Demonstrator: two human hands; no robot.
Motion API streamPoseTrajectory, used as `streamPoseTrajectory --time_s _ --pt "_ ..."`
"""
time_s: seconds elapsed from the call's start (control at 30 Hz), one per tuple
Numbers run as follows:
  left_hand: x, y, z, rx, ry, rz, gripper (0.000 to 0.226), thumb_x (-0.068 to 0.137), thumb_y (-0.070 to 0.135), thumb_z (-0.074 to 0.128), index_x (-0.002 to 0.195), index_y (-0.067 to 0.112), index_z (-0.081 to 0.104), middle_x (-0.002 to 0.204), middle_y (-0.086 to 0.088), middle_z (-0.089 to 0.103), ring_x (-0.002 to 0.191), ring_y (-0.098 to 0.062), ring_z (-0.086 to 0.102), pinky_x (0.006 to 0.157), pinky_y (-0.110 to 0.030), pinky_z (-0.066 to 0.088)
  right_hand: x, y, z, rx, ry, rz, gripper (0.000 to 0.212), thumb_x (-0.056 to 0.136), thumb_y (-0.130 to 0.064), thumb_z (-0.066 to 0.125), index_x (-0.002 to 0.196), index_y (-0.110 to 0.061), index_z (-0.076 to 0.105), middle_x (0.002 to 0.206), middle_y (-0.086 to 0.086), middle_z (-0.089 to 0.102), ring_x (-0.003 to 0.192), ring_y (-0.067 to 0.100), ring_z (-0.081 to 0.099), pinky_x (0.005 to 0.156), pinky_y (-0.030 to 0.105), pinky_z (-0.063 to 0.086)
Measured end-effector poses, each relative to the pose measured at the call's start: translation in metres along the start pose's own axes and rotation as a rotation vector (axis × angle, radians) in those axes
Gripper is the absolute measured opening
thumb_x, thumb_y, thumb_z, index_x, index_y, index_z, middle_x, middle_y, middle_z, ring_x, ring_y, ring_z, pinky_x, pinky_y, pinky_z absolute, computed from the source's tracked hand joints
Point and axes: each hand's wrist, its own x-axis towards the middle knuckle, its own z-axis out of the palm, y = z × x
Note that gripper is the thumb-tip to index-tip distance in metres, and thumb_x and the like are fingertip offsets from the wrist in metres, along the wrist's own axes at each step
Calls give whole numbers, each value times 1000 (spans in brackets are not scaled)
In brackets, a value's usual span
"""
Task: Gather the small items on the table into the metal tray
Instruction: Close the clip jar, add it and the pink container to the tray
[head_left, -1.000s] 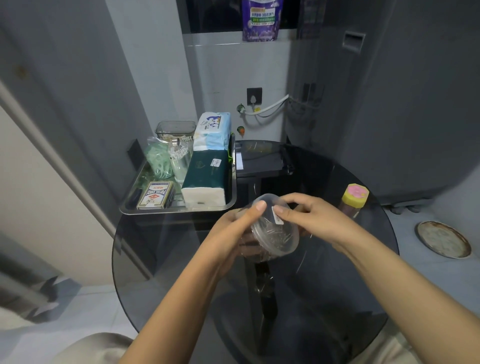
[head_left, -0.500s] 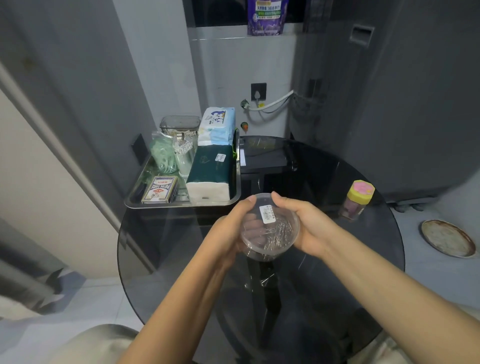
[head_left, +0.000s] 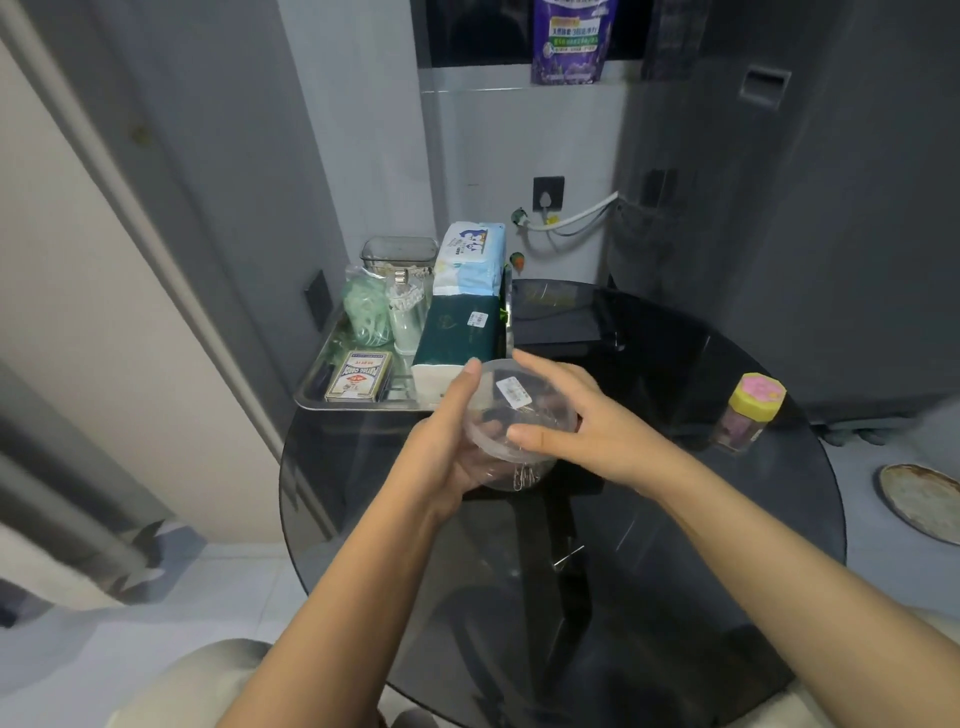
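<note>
Head: left hand (head_left: 441, 447) + right hand (head_left: 582, 421) grip clear tub (head_left: 519, 415).

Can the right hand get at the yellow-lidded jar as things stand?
Probably yes: the right hand is busy on the clear tub, but bare glass table lies between it and the jar.

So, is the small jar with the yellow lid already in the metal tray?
No, it is out. The jar stands upright on the glass table, far right of the metal tray; neither hand touches it.
</note>
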Motion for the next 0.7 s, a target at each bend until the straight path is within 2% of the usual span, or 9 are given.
streamPoseTrajectory --time_s 0.03,0.13,0.17,0.23,0.3,0.4,0.5,0.6,0.7 --pt "-3 4 -4 -4 -4 -13 63 85 61 51 120 10 65 117 -20 68 107 -35 66 86 -45 56 2 -4 -1 -54 -36 -23 80 76 -35 74 143 -41 30 141 -11 31 127 5 40 102 16 35" --pt "-12 18 -15 -107 -13 -89 61 91 54 45 114 0 61 96 -19 71 73 -27 72 58 -31 58 8 -21 -1 -233 -70 -42 89 69 -40 78 144 -33 30 135 -15 34 119 0 42 88 6 35" --pt "-14 21 -19 -147 -16 -91 56 92 50 45 116 2 58 94 -17 69 69 -25 70 55 -30 57 11 -26 2 -267 -34 -43 89 69 -43 77 145 -30 31 134 -14 35 114 0 43 83 6 35" --pt "-15 27 -25 -156 -17 -74 57 91 53 44 127 11 56 105 -15 68 83 -27 69 71 -40 58 19 -36 12 -241 49 -64 81 72 -49 73 140 -25 36 133 -9 43 111 3 48 86 15 39" --pt "-13 32 -32 -142 -27 -59 55 90 60 37 125 23 58 112 -11 69 90 -30 70 81 -54 53 26 -44 28 -180 62 -60 79 68 -62 63 133 -22 42 124 -6 52 109 9 54 88 26 45" --pt "-13 39 -45 -160 -1 -26 52 92 56 31 112 22 64 101 -11 72 83 -29 69 79 -48 53 37 -51 53 -190 73 -23 84 60 -74 48 124 -20 46 114 -4 57 103 15 60 87 34 49" --pt "-11 42 -57 -124 72 100 43 94 45 36 103 17 68 90 -10 73 80 -27 65 76 -39 51 50 -56 69 -308 98 -2 91 54 -84 33 117 -20 46 112 0 62 96 21 63 86 43 51" --pt "-3 52 -70 -113 76 217 46 93 40 42 116 8 65 107 -19 71 93 -31 64 90 -48 49 69 -64 76 -337 108 3 84 64 -82 39 120 -19 44 111 0 61 91 22 64 81 48 54" --pt "11 68 -86 -89 74 231 46 95 46 36 110 17 68 102 -13 74 91 -26 70 85 -45 55 93 -77 77 -286 88 22 82 69 -75 45 131 -23 39 121 -1 58 102 19 61 87 44 53"
